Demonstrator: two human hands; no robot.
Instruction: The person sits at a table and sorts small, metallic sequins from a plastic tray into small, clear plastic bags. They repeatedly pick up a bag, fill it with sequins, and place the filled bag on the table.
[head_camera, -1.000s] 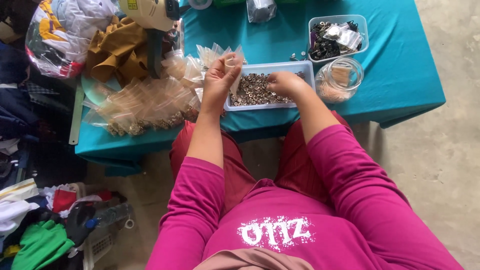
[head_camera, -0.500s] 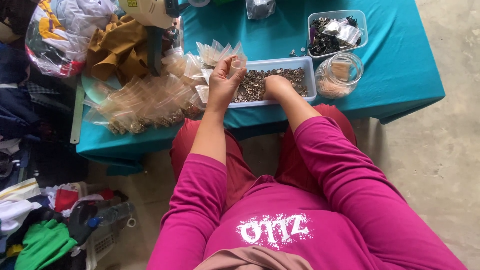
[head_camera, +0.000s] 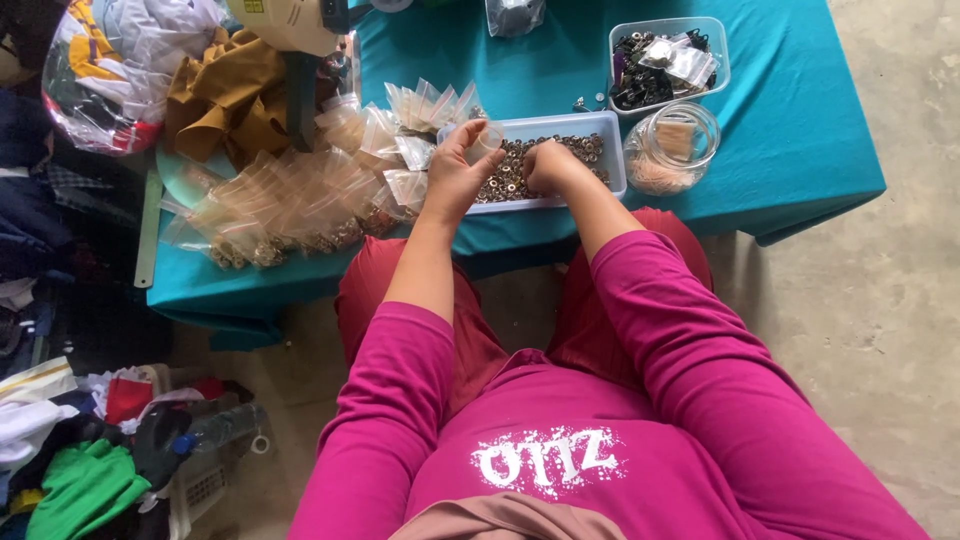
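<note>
My left hand (head_camera: 455, 175) holds a small clear plastic bag (head_camera: 487, 138) up over the left end of a white rectangular tray (head_camera: 617, 152). The tray is full of small dark metal rings (head_camera: 510, 176). My right hand (head_camera: 545, 165) rests down in the tray among the rings, fingers curled closed; what it pinches is hidden. Both arms wear magenta sleeves. A heap of filled small clear bags (head_camera: 285, 205) lies on the teal table (head_camera: 800, 130) left of my left hand.
A clear tub of dark metal parts (head_camera: 665, 62) and a round clear jar (head_camera: 672, 148) stand right of the tray. A sewing machine base (head_camera: 290, 20) and brown cloth (head_camera: 225, 95) sit at the back left. Clothes and bags crowd the floor at left.
My left hand has lifted the small bag slightly and my right hand has drawn back from the tray's right part toward its middle, nearer the bag.
</note>
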